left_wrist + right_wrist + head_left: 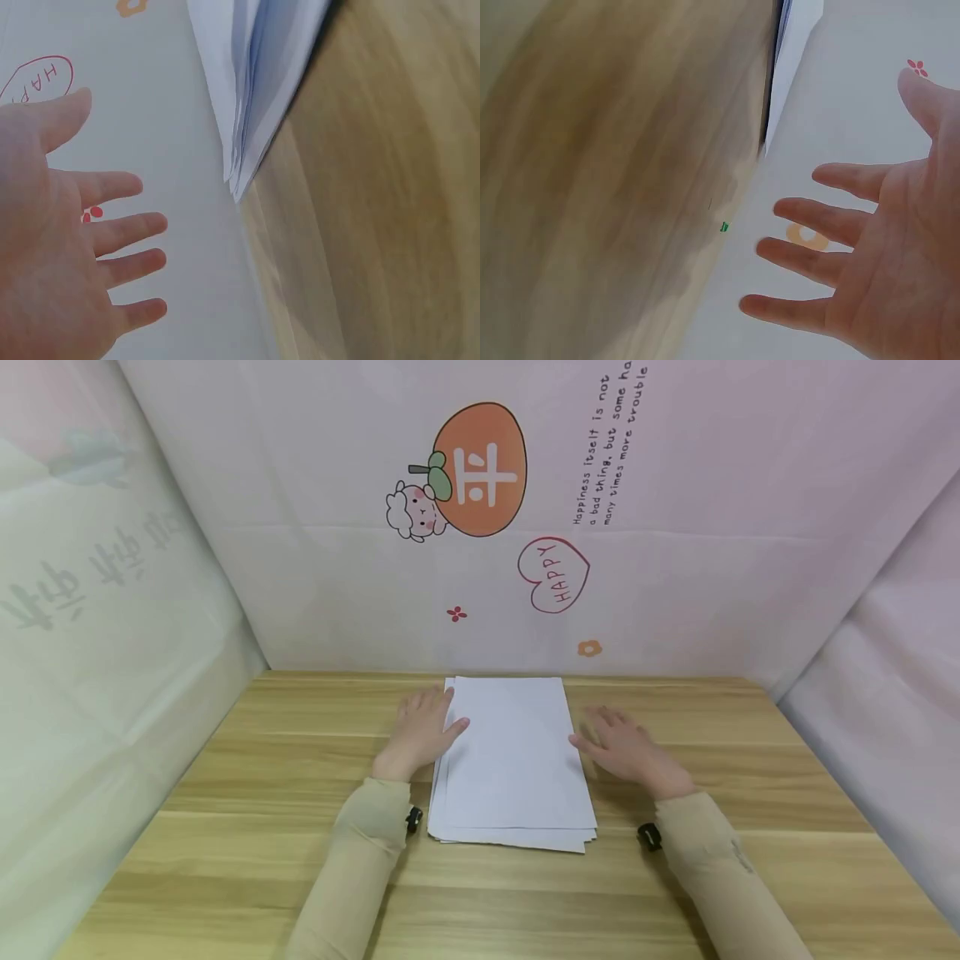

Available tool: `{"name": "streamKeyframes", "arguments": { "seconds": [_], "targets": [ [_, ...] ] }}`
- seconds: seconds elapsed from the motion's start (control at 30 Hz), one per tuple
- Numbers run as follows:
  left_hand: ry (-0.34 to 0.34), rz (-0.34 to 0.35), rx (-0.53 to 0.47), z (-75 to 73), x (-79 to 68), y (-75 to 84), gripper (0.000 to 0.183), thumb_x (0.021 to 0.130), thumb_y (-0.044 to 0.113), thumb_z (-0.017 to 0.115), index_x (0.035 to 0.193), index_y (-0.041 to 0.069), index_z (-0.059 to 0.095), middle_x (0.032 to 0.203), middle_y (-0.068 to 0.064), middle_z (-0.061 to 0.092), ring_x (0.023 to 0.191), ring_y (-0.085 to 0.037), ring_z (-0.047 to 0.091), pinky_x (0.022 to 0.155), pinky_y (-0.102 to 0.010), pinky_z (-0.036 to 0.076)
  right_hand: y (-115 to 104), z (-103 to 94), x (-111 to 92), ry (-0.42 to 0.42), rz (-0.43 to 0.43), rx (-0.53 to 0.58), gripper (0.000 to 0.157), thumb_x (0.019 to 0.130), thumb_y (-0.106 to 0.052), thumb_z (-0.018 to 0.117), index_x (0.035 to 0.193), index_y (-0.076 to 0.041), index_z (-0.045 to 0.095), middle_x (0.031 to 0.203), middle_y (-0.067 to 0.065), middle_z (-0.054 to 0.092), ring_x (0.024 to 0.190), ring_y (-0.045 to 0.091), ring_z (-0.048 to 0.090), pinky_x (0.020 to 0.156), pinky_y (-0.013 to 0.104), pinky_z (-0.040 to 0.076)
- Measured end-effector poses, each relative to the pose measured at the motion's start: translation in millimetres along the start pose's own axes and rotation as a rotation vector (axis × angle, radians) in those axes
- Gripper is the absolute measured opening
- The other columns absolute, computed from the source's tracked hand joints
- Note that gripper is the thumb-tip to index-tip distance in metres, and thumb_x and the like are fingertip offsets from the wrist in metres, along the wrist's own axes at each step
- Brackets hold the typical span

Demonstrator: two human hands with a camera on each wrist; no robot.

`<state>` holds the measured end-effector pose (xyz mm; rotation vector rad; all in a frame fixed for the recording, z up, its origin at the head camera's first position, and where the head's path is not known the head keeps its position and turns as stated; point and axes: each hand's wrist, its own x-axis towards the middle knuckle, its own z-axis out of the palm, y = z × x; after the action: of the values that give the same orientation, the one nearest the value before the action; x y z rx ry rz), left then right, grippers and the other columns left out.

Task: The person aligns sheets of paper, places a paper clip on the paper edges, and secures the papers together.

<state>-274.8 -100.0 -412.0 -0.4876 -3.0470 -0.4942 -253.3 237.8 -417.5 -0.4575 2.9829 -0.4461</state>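
Observation:
A loose stack of white paper sheets (517,760) lies on the wooden table, its edges uneven along the left side and the front. My left hand (422,728) is at the stack's left edge, fingers spread; in the left wrist view that hand (67,247) holds nothing. On the other side, my right hand (622,745) is beside the right edge with its fingers extended. The right wrist view shows this hand (885,255) with spread fingers and nothing in it. Whether either hand touches the paper cannot be told.
Wood-grain table (247,860) surrounds the stack. Behind it stands a white cloth backdrop (337,593) printed with cartoons and lettering, and more white cloth (112,652) hangs at the sides. A small green mark (724,226) shows near the table's far edge.

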Motion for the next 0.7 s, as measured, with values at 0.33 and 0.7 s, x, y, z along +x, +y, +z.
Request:
{"name": "streamKeyframes", "arguments": {
  "seconds": [0.33, 0.7],
  "targets": [
    [-0.086, -0.038, 0.033, 6.1, 6.5, -0.6, 0.077, 0.094, 0.054, 0.045, 0.148, 0.002, 0.026, 0.152, -0.021, 0.028, 0.141, -0.040, 0.023, 0.114, -0.057, 0.018, -8, 2.2, 8, -0.022, -0.022, 0.075, 0.079, 0.097, -0.058, 0.034, 0.145, 0.004, 0.029, 0.148, 0.029, 0.031, 0.134, 0.052, 0.027, 0.109, 0.062, 0.025],
    [-0.151, -0.061, 0.089, 12.1, 11.5, -0.7, 0.076, 0.093, 0.056, 0.047, 0.141, -0.003, 0.038, 0.145, -0.022, 0.039, 0.136, -0.038, 0.032, 0.111, -0.054, 0.027, -14, 6.6, 15, -0.055, 0.015, 0.029, 0.076, 0.098, -0.057, 0.030, 0.137, 0.007, 0.043, 0.139, 0.033, 0.038, 0.128, 0.053, 0.035, 0.106, 0.061, 0.030]
  ]
}}
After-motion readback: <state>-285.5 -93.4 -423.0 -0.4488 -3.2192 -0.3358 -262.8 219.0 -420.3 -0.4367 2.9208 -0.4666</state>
